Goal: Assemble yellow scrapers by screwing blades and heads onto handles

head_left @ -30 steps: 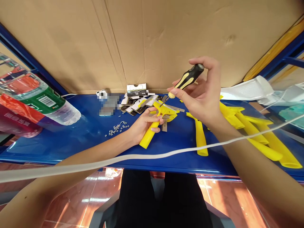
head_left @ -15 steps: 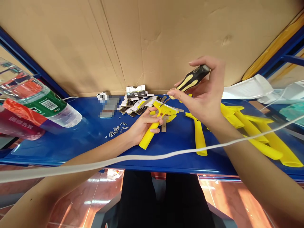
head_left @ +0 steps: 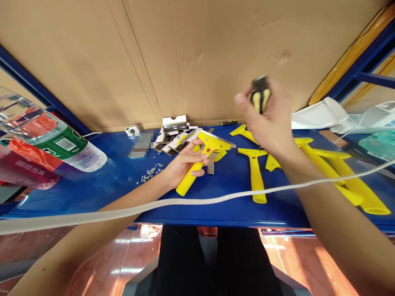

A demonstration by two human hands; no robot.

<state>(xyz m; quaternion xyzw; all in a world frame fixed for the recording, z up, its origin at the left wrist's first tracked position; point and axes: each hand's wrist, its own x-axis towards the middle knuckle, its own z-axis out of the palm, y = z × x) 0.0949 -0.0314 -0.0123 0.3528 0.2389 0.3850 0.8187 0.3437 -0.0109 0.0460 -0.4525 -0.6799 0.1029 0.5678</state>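
Note:
My left hand (head_left: 187, 161) is closed round the handle of a yellow scraper (head_left: 189, 181), whose wide head points up and away with a metal blade along its far edge. A screw shows near the head's left corner. My right hand (head_left: 271, 115), slightly blurred, is raised to the right and grips a screwdriver by its black and cream handle (head_left: 260, 94); the shaft is mostly hidden by the hand. Beneath the scraper head lie another yellow piece (head_left: 220, 156) and a loose metal blade (head_left: 210, 166). A yellow scraper handle (head_left: 256, 176) lies between my hands.
Blade packets (head_left: 173, 135) are heaped by the cardboard wall (head_left: 216, 61), left of a second screwdriver (head_left: 230, 123). Small screws and nuts (head_left: 151, 172) lie on the blue table (head_left: 108, 185). Yellow handles (head_left: 364, 185) are at right, bottles (head_left: 68, 139) at left. A white cable (head_left: 216, 200) crosses in front.
My right hand has lifted the screwdriver away from the scraper head and turned it more upright. My left hand still holds the scraper, its head now tilted to show the blade edge.

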